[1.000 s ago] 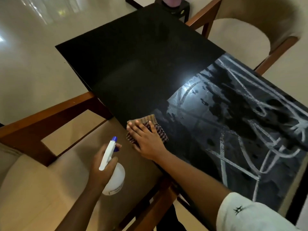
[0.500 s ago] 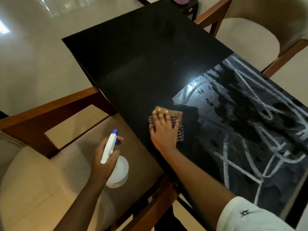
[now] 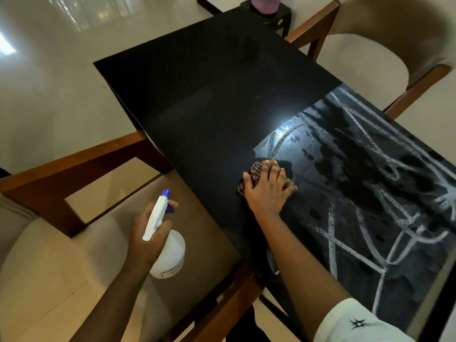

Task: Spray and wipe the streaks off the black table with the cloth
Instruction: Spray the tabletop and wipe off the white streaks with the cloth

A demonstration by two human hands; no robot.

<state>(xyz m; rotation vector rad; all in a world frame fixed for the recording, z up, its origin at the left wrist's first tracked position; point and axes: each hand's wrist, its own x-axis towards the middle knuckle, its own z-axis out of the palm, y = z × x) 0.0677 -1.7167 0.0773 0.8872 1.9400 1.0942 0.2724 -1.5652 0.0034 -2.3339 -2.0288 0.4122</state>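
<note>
While one right hand [image 3: 266, 191] lies flat on one checked cloth [image 3: 255, 170], its fingers [image 3: 267, 169] are straight and slightly spread, pressing the cloth onto the black worktop [image 3: 209, 82] just right of the frame's centre. The cloth shows only at the hand's upper left and right edges. It sits at the border between the clean dark half of the worktop, toward the upper left, and the white streaks [image 3: 370, 218] that cover the right half in crossing lines and blotches.

One left hand [image 3: 148, 240] holds one white spray bottle [image 3: 170, 253] in the lower left, off the worktop and above a chair seat. Its fingers are curled round the bottle's neck, with one fingertip at the blue trigger.

Two wooden chairs with pale seats are in view, one at lower left [image 3: 61, 174] and one at upper right [image 3: 370, 58]. One purple object [image 3: 265, 3] stands on a small dark stand at the top edge.
</note>
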